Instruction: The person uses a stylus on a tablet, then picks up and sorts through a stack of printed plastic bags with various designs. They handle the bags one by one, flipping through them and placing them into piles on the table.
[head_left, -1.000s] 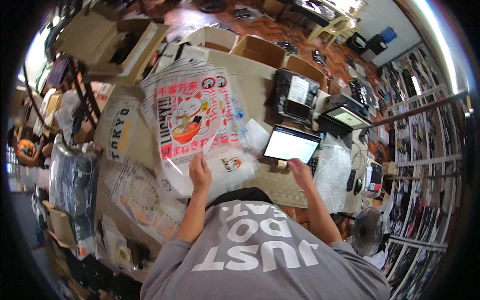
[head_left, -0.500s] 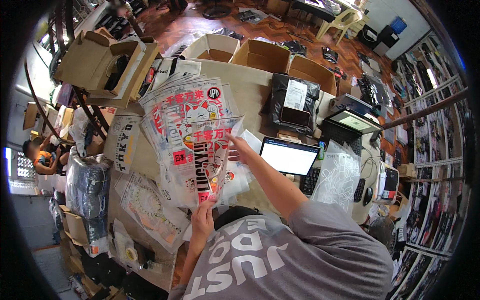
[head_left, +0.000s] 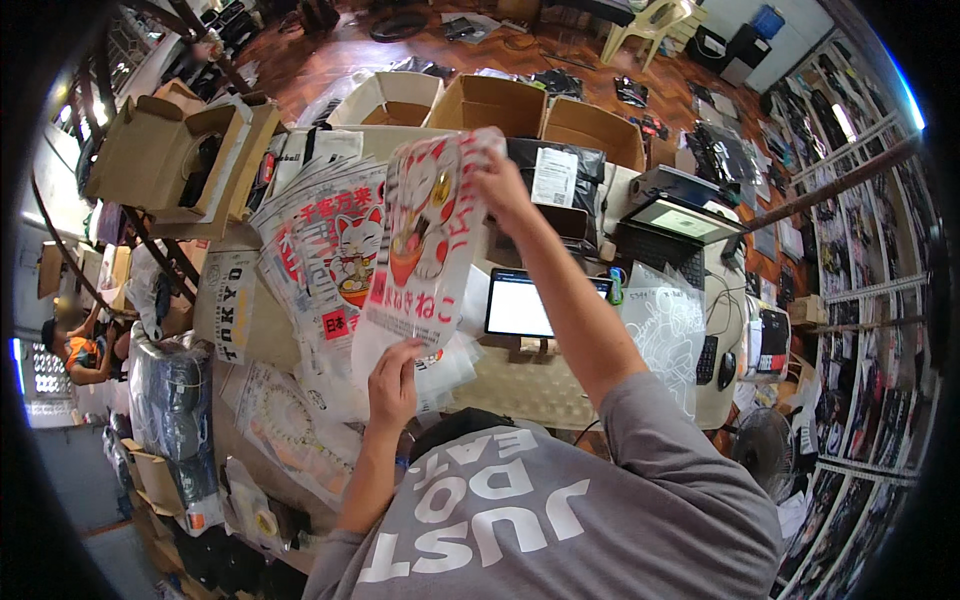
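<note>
A translucent printed film sheet (head_left: 425,240), with a white-and-red cat, a bowl and red lettering, is held up over the table. My left hand (head_left: 393,382) pinches its lower edge. At the upper right edge, the fingers of my right hand (head_left: 498,188) are closed on it. Behind and to the left lies a fanned pile of similar film sheets (head_left: 325,225), with a cat print on top, partly covered by the raised sheet. Nearer me, another printed film (head_left: 290,425) lies at the table's left side, beside a sheet with dark lettering (head_left: 230,300).
Open cardboard boxes (head_left: 487,103) line the far table edge, and another box (head_left: 165,165) stands at left. To the right are a tablet (head_left: 520,305), a laptop (head_left: 685,222), a black package (head_left: 590,185) and a white-line film (head_left: 665,335). A person (head_left: 85,350) sits far left.
The sheet has been lifted off the pile, and its full cat-and-bowl print now shows. My right hand has moved up and away from me; my left hand has risen slightly. The view has shifted.
</note>
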